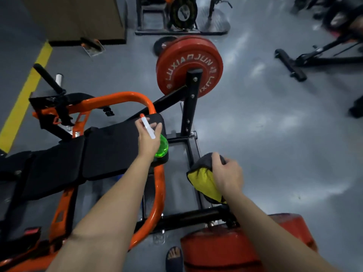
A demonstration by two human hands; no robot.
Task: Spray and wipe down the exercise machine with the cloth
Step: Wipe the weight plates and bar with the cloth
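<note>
Spraying step: bottle (pixel 163 146) held in left grip (pixel 147 139) over pad (pixel 110 146) edge; cloth (pixel 200 180) bunched in right grip (pixel 227 173); trigger squeeze needed next.

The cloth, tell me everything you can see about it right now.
The cloth looks soft and fuzzy, like microfibre, yellow on one face and dark grey on the other. It is bunched up rather than spread flat. The right hand grips its grey top, fingers curled round it. The yellow part hangs below the hand, over the machine's black base frame. Whether it touches the frame is unclear.
</note>
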